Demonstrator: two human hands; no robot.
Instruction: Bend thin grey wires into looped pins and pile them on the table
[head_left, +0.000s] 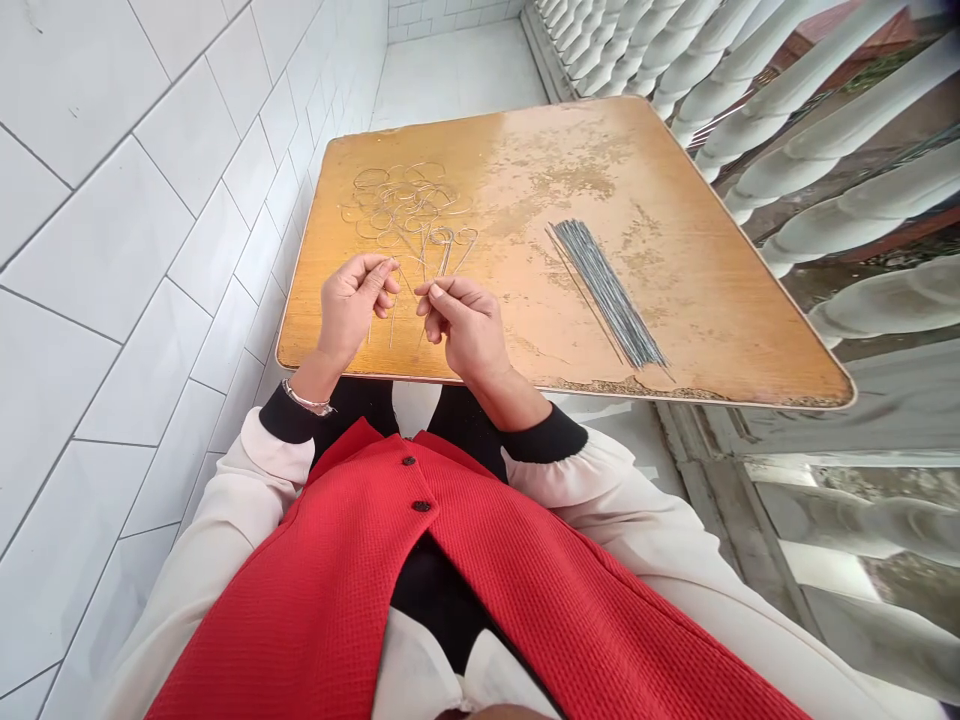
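Left of the tabletop (525, 320), a white tiled wall (150, 250) runs along its edge. The tabletop is a worn, orange-veneered board, patchy with pale stains. At its near edge, the left hand (349, 305), a metal bracelet (307, 400) on its wrist, pinches a thin wire (393, 320) between thumb and fingers, the strand hanging toward the board. The right hand (465, 325) sits just beside it, apart and not touching, thumb and fingertips drawn together; whether they hold wire is too fine to tell. Beyond both hands, toward the tabletop's far side, lies a tangle of looped wires (405, 205), its stems reaching close to the fingers. Further right on the tabletop lies a bundle of straight grey wires (607, 295), set diagonally. Past the tabletop's right edge stands a white balustrade (825, 170).
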